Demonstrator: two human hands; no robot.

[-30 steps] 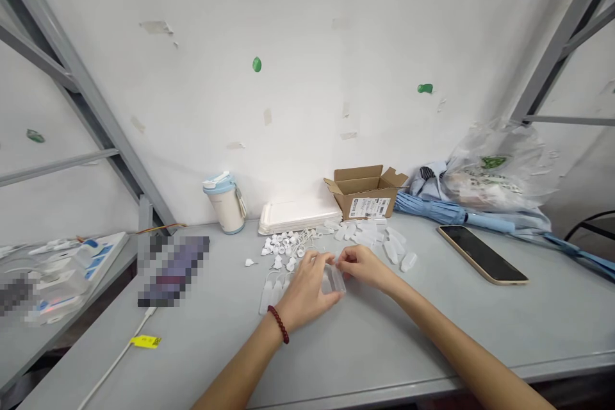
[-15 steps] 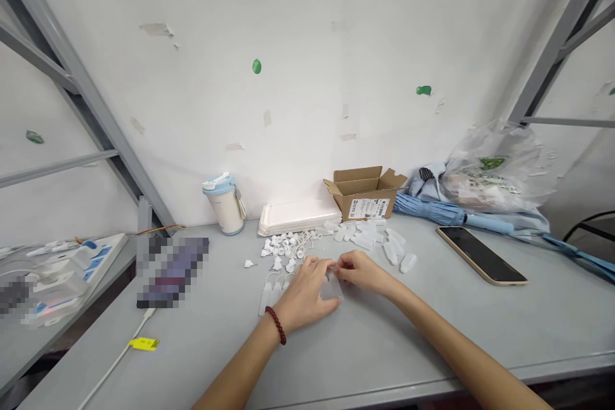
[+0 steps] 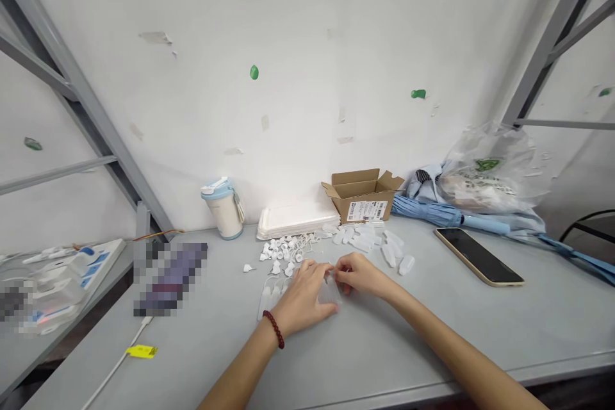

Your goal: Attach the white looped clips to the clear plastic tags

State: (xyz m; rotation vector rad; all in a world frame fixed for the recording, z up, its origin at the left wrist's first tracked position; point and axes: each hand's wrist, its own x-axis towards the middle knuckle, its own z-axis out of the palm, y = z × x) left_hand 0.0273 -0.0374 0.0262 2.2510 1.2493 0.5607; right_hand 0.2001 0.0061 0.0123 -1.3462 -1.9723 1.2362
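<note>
The left hand (image 3: 305,298) arches palm-down over a row of translucent bottles (image 3: 265,303) lying side by side on the grey surface (image 3: 379,346), its fingers at their far ends and its thumb stretched along the near side at the right; it touches the row, but whether it truly grips any bottle I cannot tell. The right hand (image 3: 360,274) comes in from the right with its wrist low and its fingers curled, thumb and forefinger drawn together at the row's far right corner, close to the left fingertips; whatever lies between them is too small and too covered to make out. Just beyond the hands, small white caps (image 3: 278,250) with thin straps sit in a loose heap, and more translucent bottles (image 3: 365,237) are scattered to the right of it. Behind these stands an open cardboard box (image 3: 362,210), flaps up, its floor hidden by its front wall, next to a stack of white trays (image 3: 298,221). Farther right, a clear plastic bag (image 3: 494,170) holds something pale that its creases blur. To the left is a lidded cup (image 3: 223,208), its inside out of sight. The left hand hides the middle of the row, a pixelated patch covers a dark object (image 3: 173,275) at left, and both forearms are cut off by the lower edge.
</note>
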